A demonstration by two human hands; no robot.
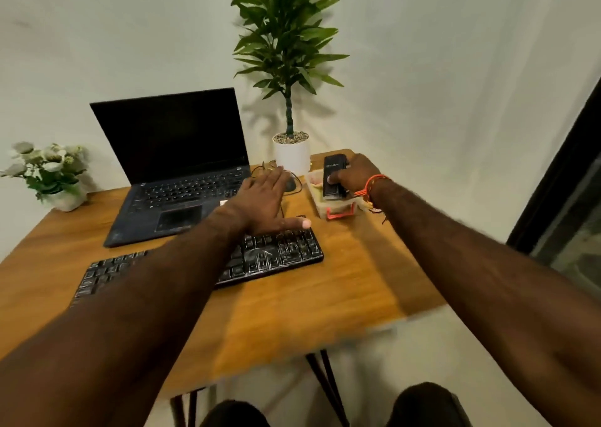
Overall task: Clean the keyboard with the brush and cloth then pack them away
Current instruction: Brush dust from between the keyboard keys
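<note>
A black keyboard (279, 254) lies across the middle of the wooden table (325, 296), partly hidden by my left forearm. My left hand (263, 202) hovers flat above the keyboard's far edge, fingers straight and holding nothing. At the table's far right stands a clear plastic box (325, 207) with a red clip. My right hand (356, 174) grips a black oblong case (333, 174) over that box, thumb on its top. No brush or cloth shows plainly; something pale lies inside the box.
An open black laptop (175, 173) sits at the back left. A white pot with a tall green plant (291, 153) stands behind the box, and a small flower pot (61, 196) at the far left. A mouse (290, 184) and cable lie near my left fingertips.
</note>
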